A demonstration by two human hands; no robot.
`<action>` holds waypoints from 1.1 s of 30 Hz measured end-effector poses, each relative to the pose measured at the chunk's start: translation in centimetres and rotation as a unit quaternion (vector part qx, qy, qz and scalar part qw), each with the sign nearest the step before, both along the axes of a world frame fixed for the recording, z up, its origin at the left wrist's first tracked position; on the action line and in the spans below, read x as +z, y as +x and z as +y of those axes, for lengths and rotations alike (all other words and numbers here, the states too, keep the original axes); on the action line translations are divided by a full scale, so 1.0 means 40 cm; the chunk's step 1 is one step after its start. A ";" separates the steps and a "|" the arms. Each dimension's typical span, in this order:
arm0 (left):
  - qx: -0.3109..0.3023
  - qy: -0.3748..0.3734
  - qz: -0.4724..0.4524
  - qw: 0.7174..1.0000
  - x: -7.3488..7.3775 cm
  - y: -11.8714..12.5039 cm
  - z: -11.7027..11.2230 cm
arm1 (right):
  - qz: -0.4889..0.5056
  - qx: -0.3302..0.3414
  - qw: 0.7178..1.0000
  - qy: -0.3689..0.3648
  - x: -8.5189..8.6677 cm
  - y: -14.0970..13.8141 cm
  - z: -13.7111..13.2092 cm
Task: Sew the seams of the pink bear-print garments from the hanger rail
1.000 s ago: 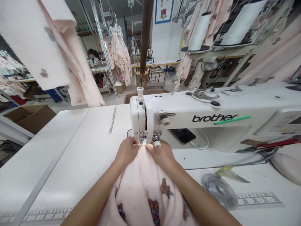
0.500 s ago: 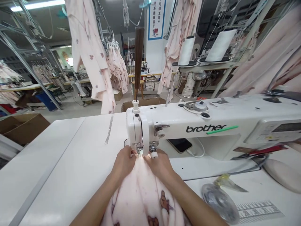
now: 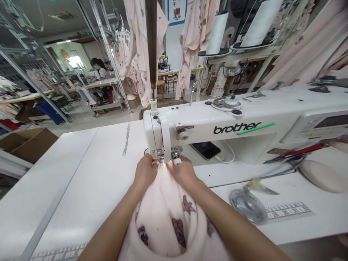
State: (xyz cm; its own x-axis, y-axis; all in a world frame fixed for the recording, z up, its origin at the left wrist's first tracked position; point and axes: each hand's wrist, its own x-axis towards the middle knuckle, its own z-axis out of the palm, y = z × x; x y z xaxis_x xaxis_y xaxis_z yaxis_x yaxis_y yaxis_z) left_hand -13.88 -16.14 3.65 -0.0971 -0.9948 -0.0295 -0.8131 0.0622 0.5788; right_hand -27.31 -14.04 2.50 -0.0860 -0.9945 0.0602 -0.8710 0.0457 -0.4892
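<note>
My left hand (image 3: 145,172) and my right hand (image 3: 182,173) pinch a pale pink fleece garment (image 3: 160,214) with small brown bear prints. They hold it on either side of the presser foot (image 3: 161,157) of a white Brother sewing machine (image 3: 217,130). The fleece gathers to a narrow point under the foot and bunches into rounded folds towards me. The needle and the fabric's edge beneath the foot are hidden by my fingers and the machine head.
The white table (image 3: 81,174) extends left. To the right lie a clear plastic disc (image 3: 247,206), a yellowish blade-shaped piece (image 3: 258,186) and red-handled scissors (image 3: 301,150). A phone (image 3: 206,149) lies behind the machine. Thread cones (image 3: 217,34) stand above; a person (image 3: 98,69) sits far back.
The view has swung slightly and tilted, shifting the machine left and up. My hands stay at the presser foot, and the fleece folds have shifted into a rounder bunch.
</note>
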 end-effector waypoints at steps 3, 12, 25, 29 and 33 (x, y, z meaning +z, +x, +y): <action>0.004 -0.002 -0.014 1.000 0.001 -0.001 -0.002 | 0.009 -0.007 1.000 0.002 -0.013 0.000 -0.008; -0.023 0.002 0.036 0.999 0.023 0.010 -0.001 | -0.005 0.021 1.000 -0.001 0.000 -0.006 -0.001; -0.048 0.010 0.077 0.996 0.012 0.021 -0.008 | -0.139 0.104 0.984 -0.040 0.013 -0.056 0.031; -0.057 0.016 0.086 0.995 0.008 0.026 -0.009 | -0.151 0.101 0.983 -0.036 0.011 -0.057 0.030; -0.065 0.036 0.095 0.993 0.006 0.034 -0.011 | -0.159 0.097 0.982 -0.026 0.009 -0.057 0.031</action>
State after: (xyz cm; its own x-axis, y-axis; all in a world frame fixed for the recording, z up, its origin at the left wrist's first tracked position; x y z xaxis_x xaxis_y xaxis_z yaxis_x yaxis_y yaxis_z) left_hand -12.52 -16.56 3.90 -0.2348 -0.9696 -0.0683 -0.6767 0.1127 0.7276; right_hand -29.60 -12.82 2.85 0.0823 -0.9904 0.1112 -0.6630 -0.1377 -0.7359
